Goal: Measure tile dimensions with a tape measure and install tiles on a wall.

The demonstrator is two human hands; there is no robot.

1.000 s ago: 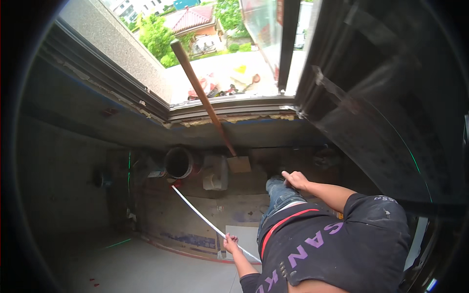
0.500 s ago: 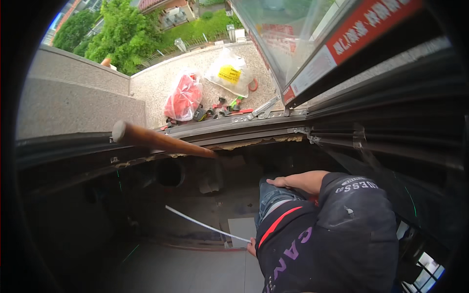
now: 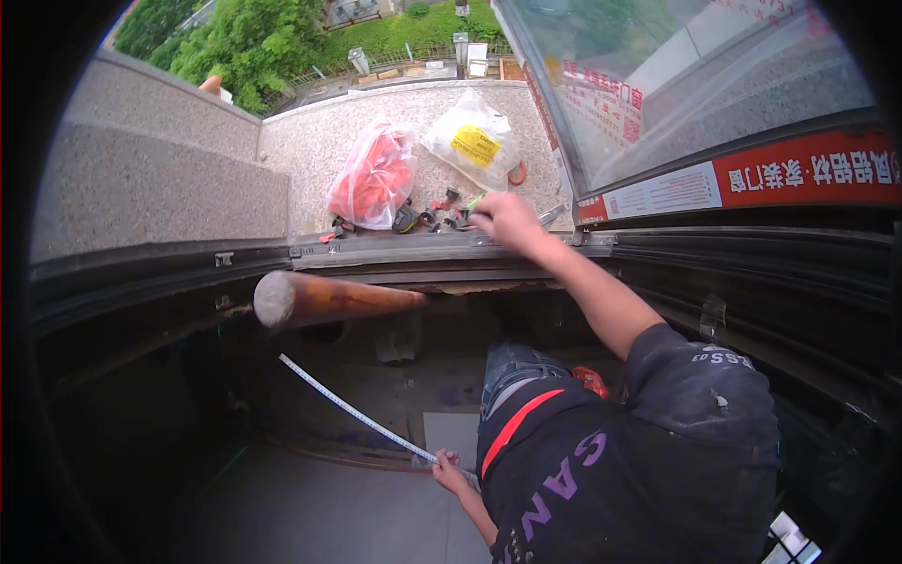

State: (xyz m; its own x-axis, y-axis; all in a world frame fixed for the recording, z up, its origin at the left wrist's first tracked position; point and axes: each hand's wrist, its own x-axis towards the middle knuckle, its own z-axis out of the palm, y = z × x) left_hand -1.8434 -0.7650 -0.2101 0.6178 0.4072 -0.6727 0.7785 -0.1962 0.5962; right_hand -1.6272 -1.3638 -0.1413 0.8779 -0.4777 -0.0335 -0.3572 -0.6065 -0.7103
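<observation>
My left hand [image 3: 452, 470], low in the view, is closed around a white tape measure blade [image 3: 349, 408] that stretches up and left in a slight bend. My right hand [image 3: 512, 223] reaches out over the windowsill [image 3: 282, 141], its fingers curled among small black and red pieces [image 3: 442, 211]. A bit of bright green shows at its fingertips; what it grips is hidden. Further left on the sill lie a clear bag with red contents [image 3: 372, 179] and a white bag with a yellow label [image 3: 474, 141]. A red ring [image 3: 518, 172] lies beside the white bag.
A thick round wooden pole [image 3: 352, 299] juts across below the window frame [image 3: 404, 252]. The glass sash [image 3: 648, 85] stands swung out at the right. Trees and a fenced garden lie beyond the sill. A pale tile [image 3: 449, 430] is near my left hand.
My right hand has left my jeans and stretched up to the small pieces on the sill. My left hand with the tape blade has moved left. The view has shifted too.
</observation>
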